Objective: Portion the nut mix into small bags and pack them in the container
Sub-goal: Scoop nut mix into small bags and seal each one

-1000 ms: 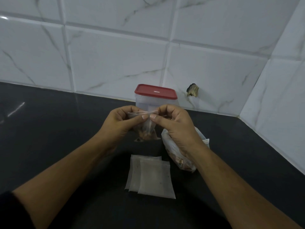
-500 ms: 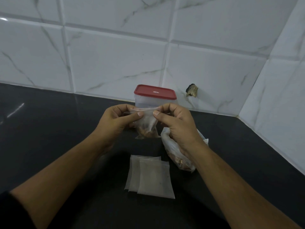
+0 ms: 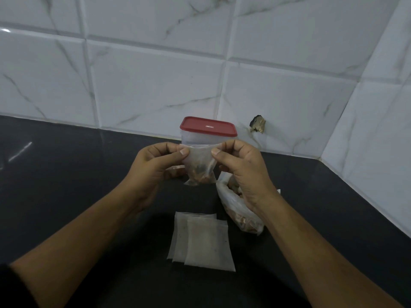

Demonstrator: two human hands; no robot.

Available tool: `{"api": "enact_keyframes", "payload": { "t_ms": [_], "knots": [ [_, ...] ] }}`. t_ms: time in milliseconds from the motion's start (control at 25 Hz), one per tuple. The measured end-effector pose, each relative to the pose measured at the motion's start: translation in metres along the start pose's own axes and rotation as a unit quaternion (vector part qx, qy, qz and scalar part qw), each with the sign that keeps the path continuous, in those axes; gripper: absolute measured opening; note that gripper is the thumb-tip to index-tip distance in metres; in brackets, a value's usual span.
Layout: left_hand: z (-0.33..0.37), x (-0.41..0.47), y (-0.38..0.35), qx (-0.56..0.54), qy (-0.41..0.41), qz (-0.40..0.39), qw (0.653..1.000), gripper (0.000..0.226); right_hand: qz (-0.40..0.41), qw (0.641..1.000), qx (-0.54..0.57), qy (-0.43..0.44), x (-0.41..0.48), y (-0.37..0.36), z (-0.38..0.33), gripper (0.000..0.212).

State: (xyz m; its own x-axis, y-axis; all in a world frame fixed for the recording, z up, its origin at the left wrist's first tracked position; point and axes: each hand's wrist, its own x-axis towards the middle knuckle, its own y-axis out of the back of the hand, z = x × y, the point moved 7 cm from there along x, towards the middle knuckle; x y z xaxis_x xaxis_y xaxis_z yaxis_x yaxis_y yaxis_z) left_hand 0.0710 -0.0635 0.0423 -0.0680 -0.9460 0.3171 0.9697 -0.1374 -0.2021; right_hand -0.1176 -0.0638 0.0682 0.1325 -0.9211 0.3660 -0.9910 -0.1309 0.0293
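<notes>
pinching small bag (image 3: 199,164) top, left hand (image 3: 155,162), right hand (image 3: 241,165).

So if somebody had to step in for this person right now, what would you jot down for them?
Left hand and right hand: each pinches a top corner of one small bag, held up off the counter with nut mix in its bottom.
Big nut mix bag: lying on the counter under the right wrist, still holding mix.
Empty small bags: stacked flat near the person.
Container: at the wall, red lid on.
Done: one bag portioned.
Left: seal it if it is not sealed yet, fill the rest, open the container and pack them in.
</notes>
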Motion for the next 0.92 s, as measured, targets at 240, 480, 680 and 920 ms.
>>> {"api": "enact_keyframes", "payload": {
  "t_ms": [240, 480, 680, 920],
  "knots": [
    [0.003, -0.003, -0.011, 0.008, -0.023, -0.023, 0.999, 0.011, -0.041, 0.999, 0.006, 0.004, -0.005, -0.016, 0.002, 0.01],
    [0.007, -0.006, -0.014, 0.03, -0.029, -0.027, 0.999, 0.018, -0.031, 0.999, 0.008, -0.012, -0.005, -0.014, 0.0, 0.006],
    [0.005, -0.005, -0.012, 0.036, -0.021, -0.02, 0.999, 0.013, -0.009, 0.999, -0.025, -0.025, 0.0, -0.004, 0.005, 0.005],
    [0.003, -0.002, -0.007, 0.031, -0.02, -0.008, 0.999, 0.016, 0.012, 0.998, -0.046, -0.048, 0.001, 0.009, 0.004, 0.005]
  ]
}}
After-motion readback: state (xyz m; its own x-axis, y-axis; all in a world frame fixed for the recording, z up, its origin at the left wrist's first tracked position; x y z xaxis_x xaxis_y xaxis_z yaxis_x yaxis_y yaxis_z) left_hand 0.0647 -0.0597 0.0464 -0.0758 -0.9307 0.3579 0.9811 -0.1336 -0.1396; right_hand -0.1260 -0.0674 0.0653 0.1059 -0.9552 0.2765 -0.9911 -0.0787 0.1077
